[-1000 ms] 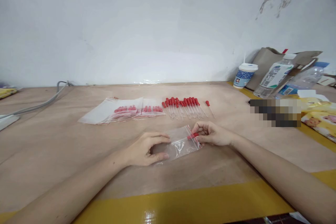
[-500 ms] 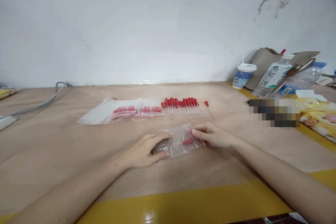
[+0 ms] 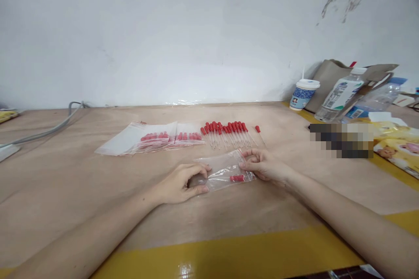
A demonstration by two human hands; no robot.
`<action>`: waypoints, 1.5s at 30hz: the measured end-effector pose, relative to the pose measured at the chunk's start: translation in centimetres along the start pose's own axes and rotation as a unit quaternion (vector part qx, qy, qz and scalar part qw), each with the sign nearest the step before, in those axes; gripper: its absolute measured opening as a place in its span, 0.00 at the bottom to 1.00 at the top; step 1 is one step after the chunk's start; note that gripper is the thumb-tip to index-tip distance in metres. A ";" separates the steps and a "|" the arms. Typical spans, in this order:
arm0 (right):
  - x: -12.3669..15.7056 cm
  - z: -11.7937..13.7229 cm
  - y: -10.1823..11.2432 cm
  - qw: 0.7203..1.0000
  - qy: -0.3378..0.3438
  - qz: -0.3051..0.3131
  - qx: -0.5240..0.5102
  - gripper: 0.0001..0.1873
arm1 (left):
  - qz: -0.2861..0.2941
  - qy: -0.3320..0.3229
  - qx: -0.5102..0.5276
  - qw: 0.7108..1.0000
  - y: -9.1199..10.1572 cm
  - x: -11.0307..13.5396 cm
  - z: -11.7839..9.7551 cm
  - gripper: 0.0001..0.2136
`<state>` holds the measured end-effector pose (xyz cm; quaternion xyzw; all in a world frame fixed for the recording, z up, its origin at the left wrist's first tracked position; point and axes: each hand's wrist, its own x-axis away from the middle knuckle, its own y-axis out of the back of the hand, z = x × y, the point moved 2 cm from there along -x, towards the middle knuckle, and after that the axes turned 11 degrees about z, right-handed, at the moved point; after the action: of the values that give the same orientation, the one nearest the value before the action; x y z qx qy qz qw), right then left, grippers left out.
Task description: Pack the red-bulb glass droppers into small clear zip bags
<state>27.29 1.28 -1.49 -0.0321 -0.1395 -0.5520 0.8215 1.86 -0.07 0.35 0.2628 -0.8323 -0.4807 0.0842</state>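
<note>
A clear zip-lock bag (image 3: 222,173) lies slanted between my hands, a dropper's red bulb (image 3: 237,178) showing inside near its red-lined mouth. My left hand (image 3: 183,183) curls around the bag's left end, thumb and forefinger bent at its sides with a gap between them. At the mouth end, my right hand (image 3: 265,165) pinches the upper corner between thumb and fingers. Just beyond, several red-bulbed droppers (image 3: 225,128) lie in a row, with a single dropper (image 3: 258,129) apart on the right. Filled bags (image 3: 153,137) with red bulbs overlap to the left.
A grey cable (image 3: 55,130) runs along the table's left side. At the back right stand a blue paper cup (image 3: 303,96), a clear bottle (image 3: 340,93) and a grey-brown bag (image 3: 322,83). Yellow packaging (image 3: 397,144) lies at the right edge. Yellow tape (image 3: 209,250) lines the front edge.
My right hand and the bag's mouth have shifted slightly right. My left hand has drawn a little left. The red bulb inside lies flatter and farther right.
</note>
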 end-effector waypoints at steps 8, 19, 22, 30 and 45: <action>-4.0 1.8 10.0 0.870 -0.023 -0.306 0.385 0.13 | 0.007 0.023 0.000 1.000 0.0 0.1 -0.1 0.08; -4.6 3.3 9.4 0.886 -0.063 -0.274 0.369 0.31 | 0.017 0.021 -0.020 0.999 0.0 0.0 0.1 0.19; -2.5 3.0 6.9 0.940 0.065 -0.253 0.221 0.33 | 0.020 0.029 -0.023 0.999 0.0 0.1 0.1 0.20; -1.2 0.0 2.4 0.962 0.184 -0.197 -0.040 0.29 | 0.014 0.035 -0.026 0.999 -0.1 0.2 0.1 0.20; 0.9 0.2 3.4 0.947 0.165 0.067 0.267 0.14 | -0.003 0.038 -0.030 0.999 0.0 0.1 0.2 0.21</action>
<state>30.69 1.88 -0.70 0.2712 -0.1418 -0.4354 0.8466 1.70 0.00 0.20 0.2808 -0.8128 -0.4956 0.1220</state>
